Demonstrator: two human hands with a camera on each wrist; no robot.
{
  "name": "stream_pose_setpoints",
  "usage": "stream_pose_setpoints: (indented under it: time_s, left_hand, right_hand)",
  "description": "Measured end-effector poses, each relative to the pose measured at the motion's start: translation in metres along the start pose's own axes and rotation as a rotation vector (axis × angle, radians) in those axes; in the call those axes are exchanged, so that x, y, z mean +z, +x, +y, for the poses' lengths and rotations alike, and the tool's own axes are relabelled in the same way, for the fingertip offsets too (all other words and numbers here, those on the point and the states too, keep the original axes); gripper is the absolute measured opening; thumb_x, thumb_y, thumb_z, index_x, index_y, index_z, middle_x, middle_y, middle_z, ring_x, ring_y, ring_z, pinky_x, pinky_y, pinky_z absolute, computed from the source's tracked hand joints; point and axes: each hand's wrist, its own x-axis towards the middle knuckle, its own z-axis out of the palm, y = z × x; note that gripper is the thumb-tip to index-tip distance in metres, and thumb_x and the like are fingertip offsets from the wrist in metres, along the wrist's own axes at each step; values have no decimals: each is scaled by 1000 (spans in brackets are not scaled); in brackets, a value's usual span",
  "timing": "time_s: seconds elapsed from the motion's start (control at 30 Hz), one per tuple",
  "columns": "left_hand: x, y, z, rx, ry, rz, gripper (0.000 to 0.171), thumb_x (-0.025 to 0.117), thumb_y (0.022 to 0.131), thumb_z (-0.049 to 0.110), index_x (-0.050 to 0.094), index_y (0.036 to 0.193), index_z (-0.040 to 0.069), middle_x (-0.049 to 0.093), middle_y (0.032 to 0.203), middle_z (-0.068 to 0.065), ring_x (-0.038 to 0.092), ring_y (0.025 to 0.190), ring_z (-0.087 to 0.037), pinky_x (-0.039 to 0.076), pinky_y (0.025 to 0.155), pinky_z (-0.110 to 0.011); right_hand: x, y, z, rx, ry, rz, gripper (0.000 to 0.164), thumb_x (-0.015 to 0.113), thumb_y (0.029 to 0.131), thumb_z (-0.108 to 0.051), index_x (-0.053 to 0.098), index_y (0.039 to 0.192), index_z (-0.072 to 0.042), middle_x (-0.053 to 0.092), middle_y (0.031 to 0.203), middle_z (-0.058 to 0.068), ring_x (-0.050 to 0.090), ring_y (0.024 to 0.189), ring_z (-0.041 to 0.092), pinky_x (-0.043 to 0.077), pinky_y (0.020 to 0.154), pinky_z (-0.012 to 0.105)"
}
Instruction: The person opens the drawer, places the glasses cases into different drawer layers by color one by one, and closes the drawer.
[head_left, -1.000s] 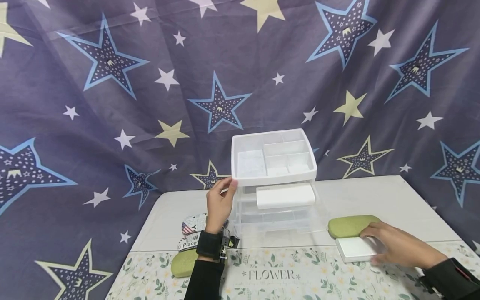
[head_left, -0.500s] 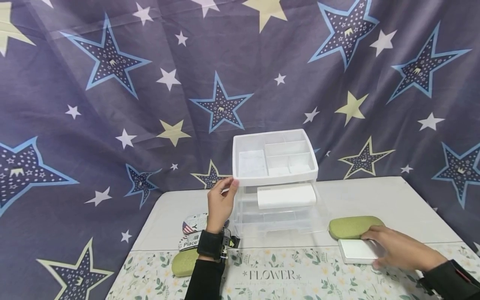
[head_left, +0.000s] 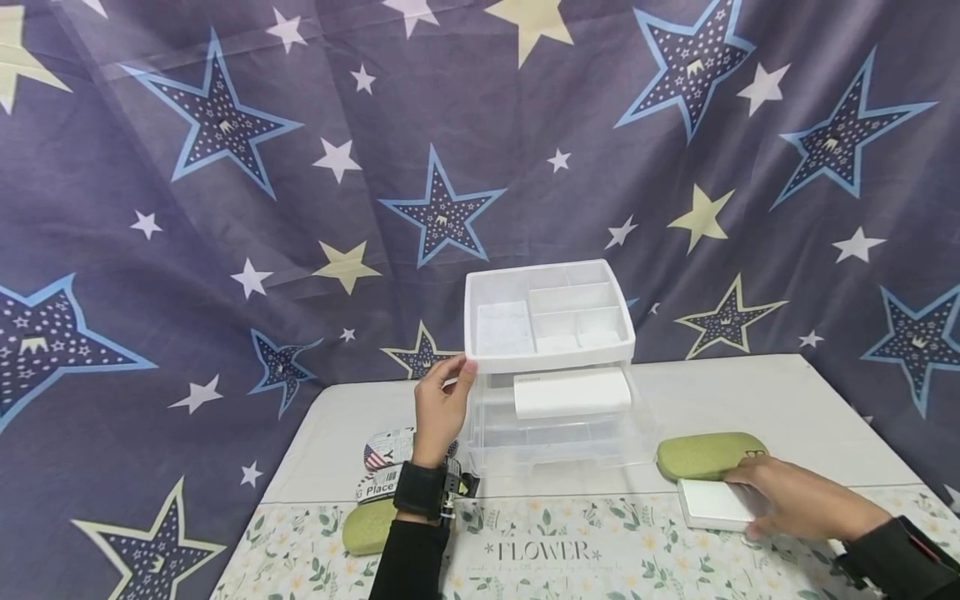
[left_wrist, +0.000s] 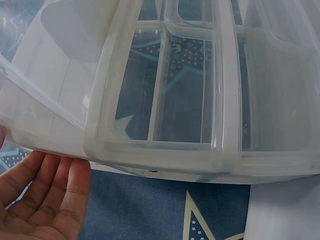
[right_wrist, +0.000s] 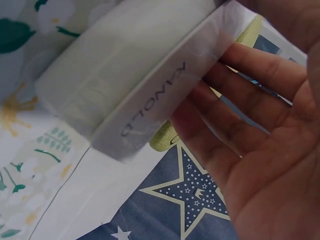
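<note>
A clear plastic drawer organizer [head_left: 555,363] with a white compartment tray on top stands at the back of the table. My left hand [head_left: 441,408] pinches its front left corner, the thumb at the tray rim; in the left wrist view its fingertips [left_wrist: 77,167] lie along the plastic edge. A white box [head_left: 572,393] sits in the upper drawer. At the right, my right hand [head_left: 802,500] grips another white box [head_left: 708,504] between thumb and fingers. The right wrist view shows dark lettering along the side of this box [right_wrist: 155,105].
A green glasses case [head_left: 708,454] lies just behind the gripped box. Beside my left forearm are two print-patterned cases [head_left: 382,481] and a second green case [head_left: 367,527]. A floral "FLOWER" mat [head_left: 547,567] covers the front of the table, and a star-patterned cloth [head_left: 300,208] hangs behind.
My right hand and the white box have shifted slightly rightward and toward me, showing more of the green glasses case. The left hand stays at the organizer's corner.
</note>
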Motion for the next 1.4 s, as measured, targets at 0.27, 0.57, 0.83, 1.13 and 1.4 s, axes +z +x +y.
stream_pose_setpoints:
  time_s: [0.27,0.57,0.83,1.13,1.4]
  left_hand:
    - [1,0,0,-13,5,-6,40,68,101,34,72,123,1,70,116,-11,69,107,-23,58,91,-35]
    - [0,1,1,-14,-5,-8,42,67,101,37,72,123,2,70,115,-11,68,107,-24,58,92,-40]
    - [0,-1,0,-22,-40,-1,37,69,100,33,73,122,4,70,115,-11,67,107,-26,57,92,-46]
    - [4,-1,1,-27,-24,31,33,70,100,19,70,122,-5,68,116,-22,66,107,-37,56,93,-54]
    - [-1,-5,36,-14,-29,19,31,68,101,14,69,121,-10,68,114,-25,67,106,-39,56,93,-55]
  right_hand:
    - [-10,0,-5,37,13,-19,70,92,71,-40,69,125,-2,66,119,9,65,110,36,54,90,53]
    - [-40,1,-7,11,-8,-10,62,90,76,-37,69,124,-3,65,110,1,61,92,12,52,70,31]
    - [-78,0,-8,-31,-114,105,57,91,76,-33,70,122,-5,64,107,-3,55,88,5,48,64,25]
    - [-118,5,-20,-72,-273,268,54,89,80,-32,70,124,-6,65,113,4,61,98,19,51,71,33]
    - [-129,13,-26,-153,-286,341,53,89,80,-29,70,123,-4,65,108,1,59,92,12,50,68,30]
